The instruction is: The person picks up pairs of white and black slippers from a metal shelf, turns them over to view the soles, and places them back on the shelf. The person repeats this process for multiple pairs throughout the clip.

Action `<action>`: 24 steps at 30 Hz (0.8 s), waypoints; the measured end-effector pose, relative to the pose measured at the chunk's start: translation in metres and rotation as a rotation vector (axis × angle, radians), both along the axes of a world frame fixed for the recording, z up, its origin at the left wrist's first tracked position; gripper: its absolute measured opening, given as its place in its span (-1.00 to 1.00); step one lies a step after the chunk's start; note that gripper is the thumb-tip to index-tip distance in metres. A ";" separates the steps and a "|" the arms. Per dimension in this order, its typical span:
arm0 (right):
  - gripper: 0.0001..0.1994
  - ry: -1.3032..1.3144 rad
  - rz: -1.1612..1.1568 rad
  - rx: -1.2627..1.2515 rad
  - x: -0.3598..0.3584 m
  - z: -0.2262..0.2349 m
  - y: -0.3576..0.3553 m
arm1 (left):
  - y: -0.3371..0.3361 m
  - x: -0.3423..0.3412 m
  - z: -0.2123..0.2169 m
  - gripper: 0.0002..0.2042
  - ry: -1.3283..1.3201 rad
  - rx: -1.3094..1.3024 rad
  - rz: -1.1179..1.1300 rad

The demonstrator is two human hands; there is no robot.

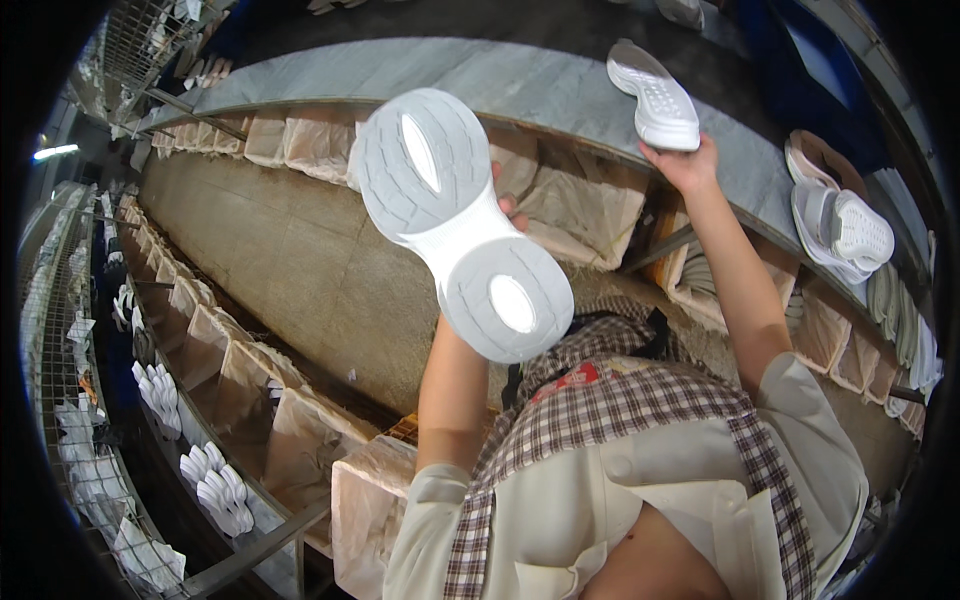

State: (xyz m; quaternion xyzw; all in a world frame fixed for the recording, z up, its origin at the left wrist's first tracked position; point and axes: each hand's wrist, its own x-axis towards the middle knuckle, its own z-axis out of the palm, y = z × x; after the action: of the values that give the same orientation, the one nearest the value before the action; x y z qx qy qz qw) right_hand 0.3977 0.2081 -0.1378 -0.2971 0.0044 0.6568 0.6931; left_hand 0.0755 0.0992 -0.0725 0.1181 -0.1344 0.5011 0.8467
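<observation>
Left hand (505, 205) grip holding white sole (460, 222), right hand (685, 160) gripping white shoe (655, 95) on conveyor (480, 75)

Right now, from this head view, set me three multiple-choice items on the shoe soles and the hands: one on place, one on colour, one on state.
1. Where does the sole under the right hand lie?
A. On the grey belt
B. On the floor
C. In a cloth bag

2. What colour is the big sole held up in the left hand?
A. Black
B. White and pale grey
C. Red

3. How is the big sole turned?
A. Tread toward the camera
B. Tread away from the camera
C. Folded in half

Answers:
1. A, the small white sole rests on the grey belt, fingers at its near end.
2. B, it shows a white middle with pale grey tread pads.
3. A, the grooved tread and two oval cut-outs face the camera.
</observation>
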 end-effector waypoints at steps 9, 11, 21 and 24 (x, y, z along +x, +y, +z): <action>-0.44 -1.927 -0.265 0.006 -0.013 0.027 -0.034 | 0.001 0.001 -0.012 -0.41 0.036 -0.037 -0.033; -0.42 -1.316 0.083 0.299 -0.037 0.054 -0.042 | 0.004 0.007 -0.017 -0.42 0.120 -0.081 -0.028; -0.36 -1.024 0.979 0.080 -0.051 0.105 -0.055 | 0.016 0.041 -0.046 -0.46 0.694 -0.168 -0.064; -0.42 -0.939 0.867 0.035 -0.025 0.106 -0.054 | 0.030 0.036 -0.041 -0.47 0.851 -0.151 -0.072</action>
State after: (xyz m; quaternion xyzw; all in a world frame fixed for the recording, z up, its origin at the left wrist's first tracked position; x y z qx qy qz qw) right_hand 0.3724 0.1536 -0.0323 -0.5166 -0.4312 0.6773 0.2975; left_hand 0.1114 0.1291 -0.1137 0.2472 0.2598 0.3860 0.8499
